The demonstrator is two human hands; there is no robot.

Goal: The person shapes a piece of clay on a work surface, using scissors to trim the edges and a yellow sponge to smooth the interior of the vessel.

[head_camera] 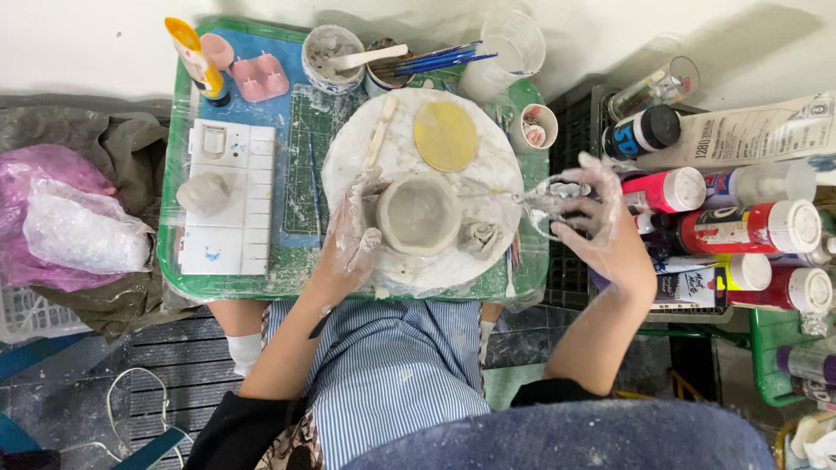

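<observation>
A grey clay pot (420, 215) with angular sides sits on a round white turntable board (409, 130). My left hand (353, 239), smeared with wet clay, cups the pot's left side. Off the table's right edge, my right hand (594, 218), also clay-coated, grips a clear plastic cup (550, 202). A thin tool (488, 193) lies from the pot's rim toward that cup. A small lump of clay (479, 237) rests on the board to the right of the pot. A yellow disc (445, 136) lies on the board behind the pot.
A green tray-table (174, 261) carries a white paint palette (228, 196) with a clay lump (203, 192), a slip bowl with a spoon (333, 57), brushes (435, 59) and cups (512, 45). Paint bottles (749, 228) crowd the right side. A pink plastic bag (61, 218) lies left.
</observation>
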